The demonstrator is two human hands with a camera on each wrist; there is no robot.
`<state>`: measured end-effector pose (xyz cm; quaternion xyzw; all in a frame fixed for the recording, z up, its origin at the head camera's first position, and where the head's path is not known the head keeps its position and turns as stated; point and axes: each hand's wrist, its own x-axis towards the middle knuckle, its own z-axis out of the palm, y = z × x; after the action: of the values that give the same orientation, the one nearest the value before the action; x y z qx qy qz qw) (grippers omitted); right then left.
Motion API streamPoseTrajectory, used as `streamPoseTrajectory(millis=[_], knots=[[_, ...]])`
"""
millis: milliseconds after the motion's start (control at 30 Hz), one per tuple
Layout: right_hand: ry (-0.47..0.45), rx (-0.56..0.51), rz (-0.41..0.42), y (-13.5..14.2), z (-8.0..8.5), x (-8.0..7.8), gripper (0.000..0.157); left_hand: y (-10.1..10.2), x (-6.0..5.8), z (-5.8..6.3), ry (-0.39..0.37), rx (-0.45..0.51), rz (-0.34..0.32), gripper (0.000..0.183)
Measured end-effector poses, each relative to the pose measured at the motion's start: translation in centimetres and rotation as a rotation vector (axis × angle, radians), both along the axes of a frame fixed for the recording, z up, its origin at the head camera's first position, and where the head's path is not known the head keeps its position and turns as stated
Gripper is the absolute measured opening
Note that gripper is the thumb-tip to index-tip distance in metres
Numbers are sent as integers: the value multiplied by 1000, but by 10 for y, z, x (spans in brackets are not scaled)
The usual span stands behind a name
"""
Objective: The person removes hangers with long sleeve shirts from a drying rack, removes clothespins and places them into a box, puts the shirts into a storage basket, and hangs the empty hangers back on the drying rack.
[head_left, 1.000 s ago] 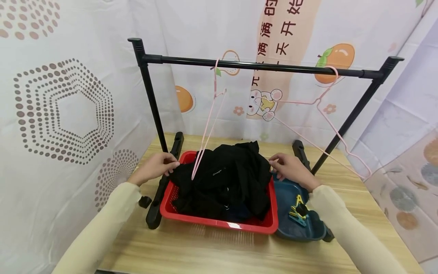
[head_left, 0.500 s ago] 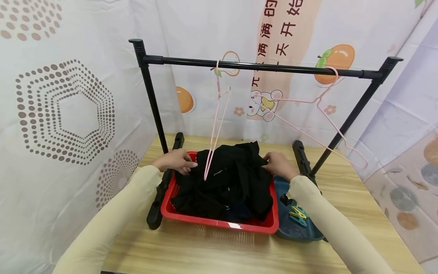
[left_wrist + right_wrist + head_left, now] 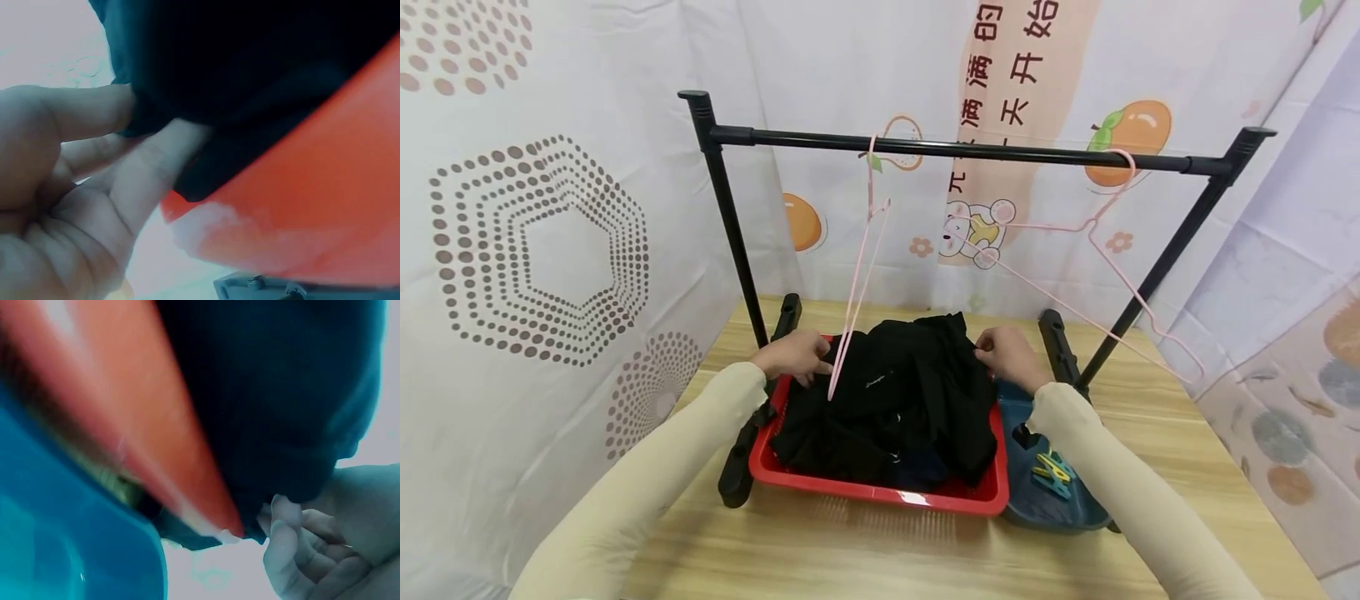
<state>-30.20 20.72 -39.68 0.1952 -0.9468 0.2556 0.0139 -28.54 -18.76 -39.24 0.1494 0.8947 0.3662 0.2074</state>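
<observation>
A heap of black clothes [image 3: 910, 375] fills the red basket [image 3: 880, 493], with small white lettering on the uppermost garment. At the heap's back left corner my left hand [image 3: 793, 354] pinches the black garment. The left wrist view shows the thumb and fingers [image 3: 150, 162] of that hand on either side of the cloth. Opposite it, my right hand [image 3: 1011, 358] pinches the garment's right edge. Curled fingers [image 3: 284, 544] meet the dark cloth just past the basket rim in the right wrist view.
A black rack [image 3: 970, 151] spans the table behind the basket. One pink hanger [image 3: 853, 308] dangles edge-on before the clothes; another pink hanger [image 3: 1093, 225] hangs at the right. A blue tray [image 3: 1037, 508] holding yellow and teal clothespins [image 3: 1052, 473] sits under my right forearm.
Both hands have come inward over the basket and now pinch the garment. The left pink hanger has swung to the right and partly back.
</observation>
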Motion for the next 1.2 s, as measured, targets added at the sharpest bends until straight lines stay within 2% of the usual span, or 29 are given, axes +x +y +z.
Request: streamPoseTrajectory(millis=[100,167,200,267,333,400,500,567,667,767,833,967,1033,1200], knots=[[-58,-174,15,4,4,5,11,-6,2,5,57,92,26,30],[-85,-268,23,4,10,10,11,-11,6,11,107,143,41,18],[-92,-307,28,4,14,14,11,-12,8,15,132,161,41,17],[-77,-352,48,-1,22,21,10,-18,16,23,187,184,47,23],[-35,-368,86,-5,29,31,9,-22,26,31,259,182,53,19],[16,-362,135,-8,32,43,8,-26,37,37,325,167,27,19],[114,-317,236,-9,30,64,9,-29,54,41,427,124,-85,12],[182,-262,312,-8,25,77,13,-30,63,39,482,83,-210,17],[267,-158,442,-6,13,91,16,-32,75,29,541,2,-403,28],[246,-70,544,-4,0,100,15,-29,84,16,523,-84,-538,28],[186,-19,571,-2,-7,103,14,-26,87,7,469,-135,-580,22],[74,61,571,-2,-17,107,13,-20,89,-4,361,-225,-598,10],[48,89,571,-3,-18,109,13,-17,90,-7,324,-268,-601,3],[57,154,582,-7,-19,111,10,-14,88,-11,302,-351,-647,13]])
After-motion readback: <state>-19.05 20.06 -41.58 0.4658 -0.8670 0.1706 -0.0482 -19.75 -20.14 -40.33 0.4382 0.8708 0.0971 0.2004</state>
